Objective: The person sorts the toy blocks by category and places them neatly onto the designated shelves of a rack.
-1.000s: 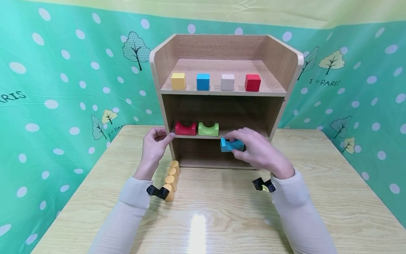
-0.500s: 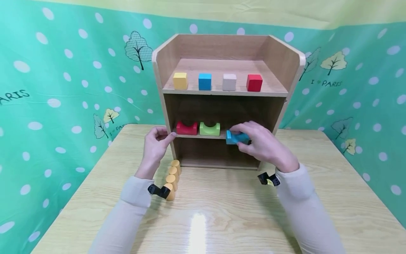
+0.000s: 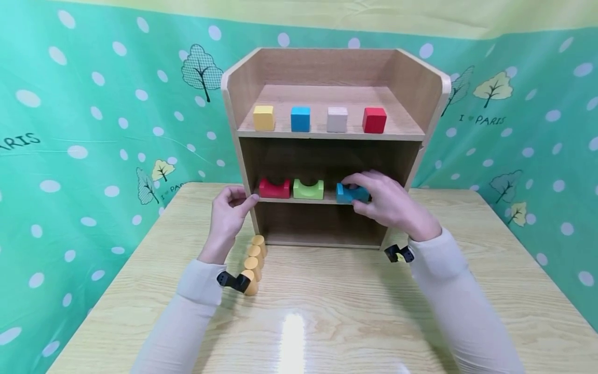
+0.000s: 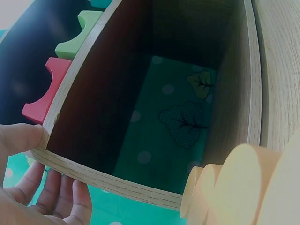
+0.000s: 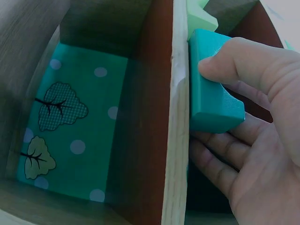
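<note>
A blue block with a curved notch (image 3: pixel 351 194) sits at the front of the middle board of a small wooden shelf (image 3: pixel 327 136). My right hand (image 3: pixel 384 201) grips it, thumb in front and fingers behind; in the right wrist view the blue block (image 5: pixel 213 101) lies right against the board's edge. Left of it are a green notched block (image 3: pixel 308 190) and a red one (image 3: pixel 274 189), both notch up. My left hand (image 3: pixel 227 215) holds the shelf's left side panel, the thumb (image 4: pixel 23 137) at the front edge and the fingers along the outer face.
Yellow, blue, white and red cubes (image 3: pixel 374 120) line the front of the top board. On the wooden table (image 3: pixel 345 311), several round yellow wooden pieces (image 3: pixel 252 265) stand in a row beside my left wrist. A green dotted cloth (image 3: pixel 107 124) hangs behind.
My right hand has moved the blue block up and slightly right, from in front of the lower compartment to the middle board. The left hand stays at the side panel.
</note>
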A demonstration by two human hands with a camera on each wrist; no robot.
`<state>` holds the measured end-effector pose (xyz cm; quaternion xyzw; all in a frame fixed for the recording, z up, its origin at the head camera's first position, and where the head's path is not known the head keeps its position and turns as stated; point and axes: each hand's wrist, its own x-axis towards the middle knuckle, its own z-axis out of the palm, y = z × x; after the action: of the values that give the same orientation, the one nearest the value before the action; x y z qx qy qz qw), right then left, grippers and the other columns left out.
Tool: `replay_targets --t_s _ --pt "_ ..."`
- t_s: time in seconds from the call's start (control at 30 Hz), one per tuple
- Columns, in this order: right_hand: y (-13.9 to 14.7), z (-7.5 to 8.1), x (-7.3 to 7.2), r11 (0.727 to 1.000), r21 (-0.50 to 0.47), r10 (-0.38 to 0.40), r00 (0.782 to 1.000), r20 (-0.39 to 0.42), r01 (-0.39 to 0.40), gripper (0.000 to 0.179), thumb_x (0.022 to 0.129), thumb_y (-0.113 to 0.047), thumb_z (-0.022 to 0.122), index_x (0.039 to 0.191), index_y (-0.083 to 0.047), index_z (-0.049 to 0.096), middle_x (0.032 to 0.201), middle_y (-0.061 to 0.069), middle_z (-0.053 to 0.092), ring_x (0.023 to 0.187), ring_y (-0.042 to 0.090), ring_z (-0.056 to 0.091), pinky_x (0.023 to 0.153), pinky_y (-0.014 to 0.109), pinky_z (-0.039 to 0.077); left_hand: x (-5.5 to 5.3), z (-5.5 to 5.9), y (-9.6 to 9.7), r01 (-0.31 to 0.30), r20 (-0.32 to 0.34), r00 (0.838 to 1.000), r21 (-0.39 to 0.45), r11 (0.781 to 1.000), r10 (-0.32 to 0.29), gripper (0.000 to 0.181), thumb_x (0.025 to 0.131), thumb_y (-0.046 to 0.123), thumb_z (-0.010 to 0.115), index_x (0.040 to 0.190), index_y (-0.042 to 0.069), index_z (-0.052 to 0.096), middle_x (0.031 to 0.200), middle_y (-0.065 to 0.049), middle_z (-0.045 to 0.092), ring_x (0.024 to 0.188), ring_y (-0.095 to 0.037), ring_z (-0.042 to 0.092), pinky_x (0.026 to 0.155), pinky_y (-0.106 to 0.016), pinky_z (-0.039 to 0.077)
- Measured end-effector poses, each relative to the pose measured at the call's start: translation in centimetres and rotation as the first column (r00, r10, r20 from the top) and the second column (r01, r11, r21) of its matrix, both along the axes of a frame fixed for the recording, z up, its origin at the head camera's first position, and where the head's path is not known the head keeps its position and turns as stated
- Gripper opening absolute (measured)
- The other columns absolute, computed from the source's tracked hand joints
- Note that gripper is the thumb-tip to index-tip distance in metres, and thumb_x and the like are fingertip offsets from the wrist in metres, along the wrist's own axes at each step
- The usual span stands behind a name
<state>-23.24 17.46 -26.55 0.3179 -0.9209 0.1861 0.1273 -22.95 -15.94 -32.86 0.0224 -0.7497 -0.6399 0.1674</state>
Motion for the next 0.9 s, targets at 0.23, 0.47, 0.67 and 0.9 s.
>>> replay_targets --t_s 0.23,0.47,0.67,0.9 --pt "0.20 0.05 -0.33 1.000 0.013 -0.019 1.000 0.021 0.019 0.045 0.083 -0.016 0.072 0.125 -0.015 0.057 0.117 0.007 0.059 0.104 0.025 0.050 0.086 0.044 0.049 0.13 0.14 -0.01 -0.001 0.013 1.000 -0.009 1.000 0.001 0.037 0.083 0.019 0.076 0.109 0.002 0.056 0.101 -0.008 0.056 0.094 -0.021 0.052 0.077 -0.023 0.047" --pt "0.10 0.21 -0.70 0.999 0.018 -0.036 0.998 0.041 0.036 0.045 0.083 -0.018 0.071 0.126 -0.017 0.057 0.118 0.005 0.058 0.104 0.023 0.050 0.088 0.043 0.048 0.09 0.11 -0.07 -0.001 -0.004 1.000 0.012 1.000 0.001 0.035 0.082 0.016 0.076 0.107 0.001 0.057 0.098 -0.007 0.056 0.092 -0.020 0.053 0.076 -0.022 0.046" --pt "0.05 0.10 -0.92 0.999 0.021 -0.051 0.996 0.077 0.049 0.045 0.084 -0.019 0.070 0.127 -0.018 0.056 0.120 0.005 0.057 0.104 0.023 0.049 0.090 0.044 0.047 0.13 0.11 -0.01 0.001 -0.005 1.000 0.013 1.000 0.000 0.035 0.082 0.016 0.076 0.107 0.001 0.057 0.098 -0.007 0.056 0.092 -0.020 0.053 0.076 -0.021 0.047" --pt "0.01 0.02 -1.01 0.998 0.021 -0.060 0.994 0.091 0.059 0.045 0.085 -0.020 0.070 0.127 -0.017 0.056 0.120 0.006 0.057 0.105 0.024 0.048 0.091 0.044 0.047 0.15 0.14 0.08 -0.004 -0.011 1.000 0.015 1.000 0.004 0.034 0.082 0.015 0.076 0.106 0.000 0.057 0.096 -0.006 0.056 0.091 -0.019 0.053 0.074 -0.020 0.047"
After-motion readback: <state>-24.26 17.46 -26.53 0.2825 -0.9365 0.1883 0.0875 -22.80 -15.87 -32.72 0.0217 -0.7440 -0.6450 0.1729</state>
